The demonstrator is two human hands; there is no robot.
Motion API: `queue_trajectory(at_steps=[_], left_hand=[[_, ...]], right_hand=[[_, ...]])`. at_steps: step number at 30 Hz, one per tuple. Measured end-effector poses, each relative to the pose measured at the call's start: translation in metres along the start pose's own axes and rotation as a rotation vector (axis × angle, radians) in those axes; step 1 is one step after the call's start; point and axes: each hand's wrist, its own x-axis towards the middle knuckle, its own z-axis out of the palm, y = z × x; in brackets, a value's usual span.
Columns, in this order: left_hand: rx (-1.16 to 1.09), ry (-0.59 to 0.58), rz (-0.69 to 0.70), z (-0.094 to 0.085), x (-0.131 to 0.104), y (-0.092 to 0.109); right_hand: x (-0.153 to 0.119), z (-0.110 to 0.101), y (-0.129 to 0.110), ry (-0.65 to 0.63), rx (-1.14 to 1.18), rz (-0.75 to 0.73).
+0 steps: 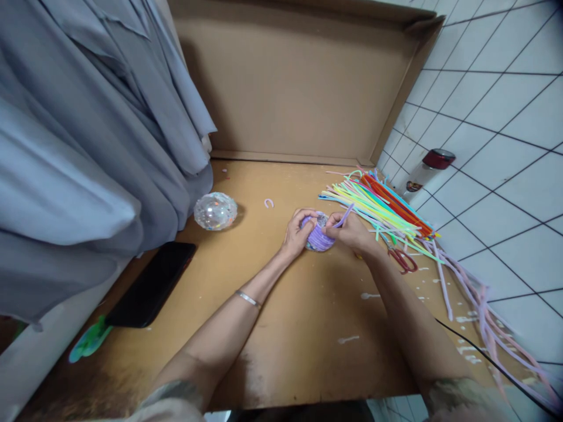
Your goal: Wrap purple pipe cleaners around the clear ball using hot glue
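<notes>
Near the middle of the table is a small round ball [319,239] wrapped in rows of purple pipe cleaner, with a clear sparkly patch showing at its top. My left hand [299,231] is closed around its left side, thumb on top. On the other side, my right hand [347,231] pinches a purple pipe cleaner [344,215] against the ball, and its loose end sticks up past the fingers. A clear faceted ball [215,211] rests apart, to the left of my hands.
Bundled colourful pipe cleaners [378,202] lie at the right, beside red-handled scissors [402,261] and a red-lidded bottle [424,173]. A black phone [152,285] is at left, under a grey curtain [101,129]. Cardboard [299,82] stands behind. A black cable [479,350] crosses the right corner.
</notes>
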Motion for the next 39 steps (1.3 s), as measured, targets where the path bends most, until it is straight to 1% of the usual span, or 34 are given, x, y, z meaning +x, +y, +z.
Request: queue_trajectory(at_steps=[9,16,23,32,39], left_hand=[[-0.006,0.005,-0.013,-0.0001,-0.0006,0.0024],[-0.013,0.004,-0.008,-0.0004,-0.0008,0.0011],[-0.009,-0.002,-0.005,-0.0007,-0.0014,0.0037],[-0.017,0.003,0.019,0.0001,-0.0014,-0.0006],[0.001,0.006,0.013,0.0001,-0.0017,-0.0004]], right_hand=[[-0.0007,-0.0003,-0.0004,0.021,-0.027,-0.024],[0.0008,-0.0005,0.0018,0.016,-0.045,-0.008],[0.0006,-0.0001,0.0023,0.017,0.003,-0.016],[-0.0001,-0.0007,0.0014,0.025,-0.03,-0.006],[0.0012,0.0,0.0043,0.032,-0.003,-0.015]])
